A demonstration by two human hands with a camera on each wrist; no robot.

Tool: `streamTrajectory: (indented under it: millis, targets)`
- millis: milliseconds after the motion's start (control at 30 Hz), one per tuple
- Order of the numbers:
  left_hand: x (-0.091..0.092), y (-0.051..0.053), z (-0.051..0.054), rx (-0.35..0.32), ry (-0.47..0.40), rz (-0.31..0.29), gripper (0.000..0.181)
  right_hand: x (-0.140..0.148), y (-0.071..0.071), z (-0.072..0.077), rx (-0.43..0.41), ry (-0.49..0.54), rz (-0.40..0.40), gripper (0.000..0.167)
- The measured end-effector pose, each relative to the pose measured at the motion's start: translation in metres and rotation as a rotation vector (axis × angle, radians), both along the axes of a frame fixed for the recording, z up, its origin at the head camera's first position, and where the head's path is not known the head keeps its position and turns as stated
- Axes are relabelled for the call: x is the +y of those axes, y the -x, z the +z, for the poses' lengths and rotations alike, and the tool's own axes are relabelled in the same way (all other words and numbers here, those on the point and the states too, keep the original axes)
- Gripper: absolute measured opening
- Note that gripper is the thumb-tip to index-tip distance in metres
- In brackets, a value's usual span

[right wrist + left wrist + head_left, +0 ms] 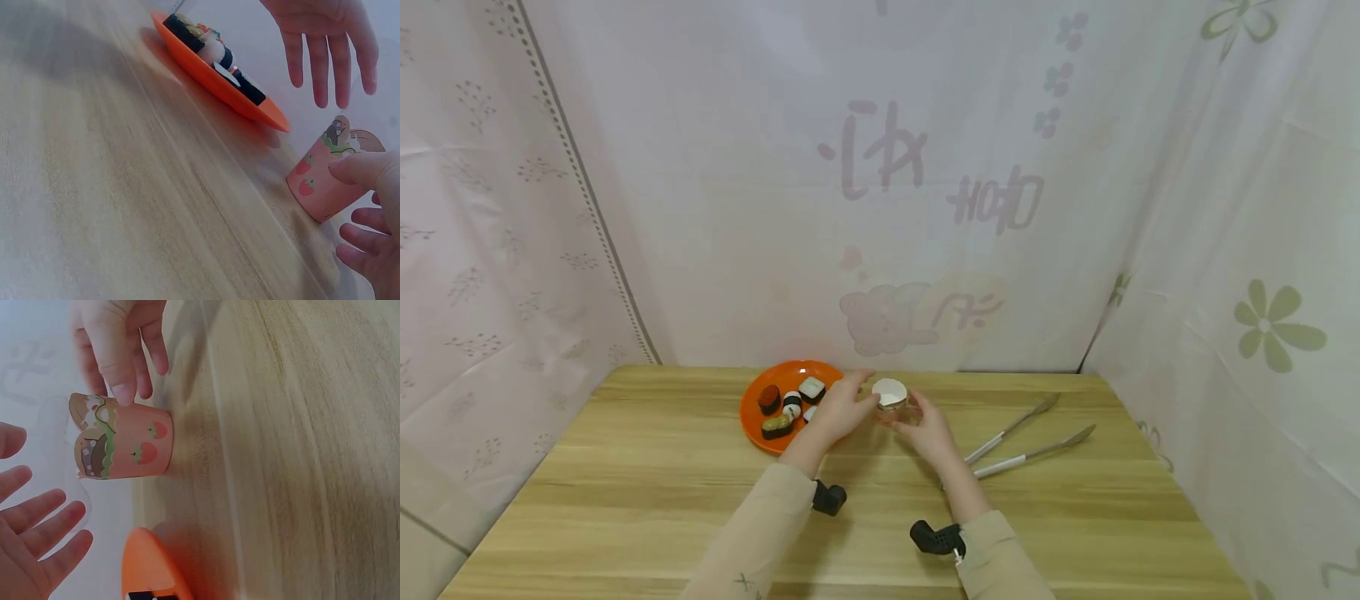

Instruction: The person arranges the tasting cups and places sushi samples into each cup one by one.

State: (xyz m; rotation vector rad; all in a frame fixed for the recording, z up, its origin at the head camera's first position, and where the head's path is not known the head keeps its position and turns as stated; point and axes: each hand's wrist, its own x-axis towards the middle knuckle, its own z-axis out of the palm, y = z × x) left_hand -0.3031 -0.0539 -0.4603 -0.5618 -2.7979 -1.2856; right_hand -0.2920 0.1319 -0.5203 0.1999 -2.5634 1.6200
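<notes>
A pink paper cup [891, 395] with strawberries and a scalloped, white-lined rim stands upright on the table, right of the orange plate. My right hand [929, 432] is at its right side; in the left wrist view the right thumb touches the cup [140, 440] near its rim, the other fingers partly behind it. The left hand [842, 406] is held beside the cup over the plate's right edge, fingers extended and apart, holding nothing. In the right wrist view a gap separates the left fingers [339, 62] from the cup [325, 181].
The orange plate [751, 427] carries several sushi pieces, among them a red-topped one [769, 399] and a black-and-white one [812, 388]. Tongs with white handles [1000, 466] lie open to the right of the right hand. A patterned curtain [760, 208] hangs behind the table [647, 483].
</notes>
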Motion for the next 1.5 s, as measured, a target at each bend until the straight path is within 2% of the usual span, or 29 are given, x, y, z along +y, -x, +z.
streamTrajectory:
  millis: [400, 633, 1067, 1233, 1500]
  targets:
    - [0.006, 0.001, -0.008, -0.089, -0.056, 0.002, 0.053, -0.004, 0.005, -0.003, -0.002, 0.007, -0.002, 0.066]
    - [0.01, -0.001, -0.011, -0.085, -0.089, -0.02, 0.055, -0.006, 0.008, -0.006, 0.014, -0.004, 0.002, 0.061]
    - [0.013, -0.003, -0.012, -0.1, -0.109, -0.003, 0.055, -0.008, 0.012, -0.006, 0.015, -0.04, -0.022, 0.052]
    - [0.012, -0.003, -0.012, -0.104, -0.117, -0.003, 0.053, -0.009, 0.011, -0.004, 0.019, -0.014, -0.004, 0.054]
    - [0.011, -0.003, -0.014, -0.09, -0.114, 0.003, 0.049, -0.009, 0.011, -0.004, 0.026, -0.031, 0.002, 0.053]
